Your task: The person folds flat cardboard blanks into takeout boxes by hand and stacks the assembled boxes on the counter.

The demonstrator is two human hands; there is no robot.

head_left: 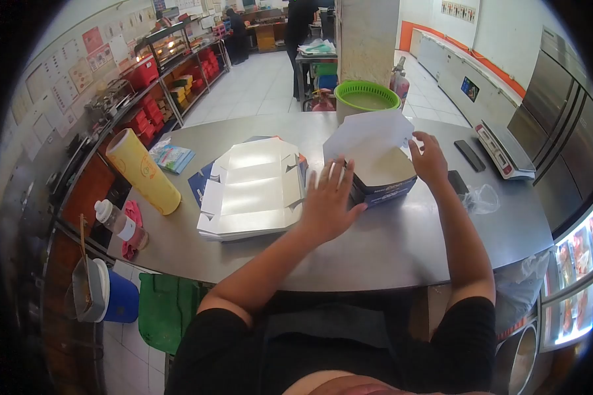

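Observation:
A partly folded cardboard box (382, 164) stands on the steel table in front of me, its pale inside showing and its lid flap raised at the back. Against its left side lies my left hand (332, 197), fingers spread and holding nothing. My right hand (429, 157) is at the box's right rear corner, fingers apart and slightly bent near the edge of the lid. Whether those fingertips touch the card I cannot tell. Just left of my left hand is a stack of flat, unfolded boxes (252, 187), white side up.
A yellow roll (143, 172), a bottle (120, 224) and a pink cloth (133, 216) occupy the table's left. On the right are a scale (505, 150), a dark phone-like object (469, 155) and a clear plastic bag (484, 199). Behind the box stands a green basket (367, 97).

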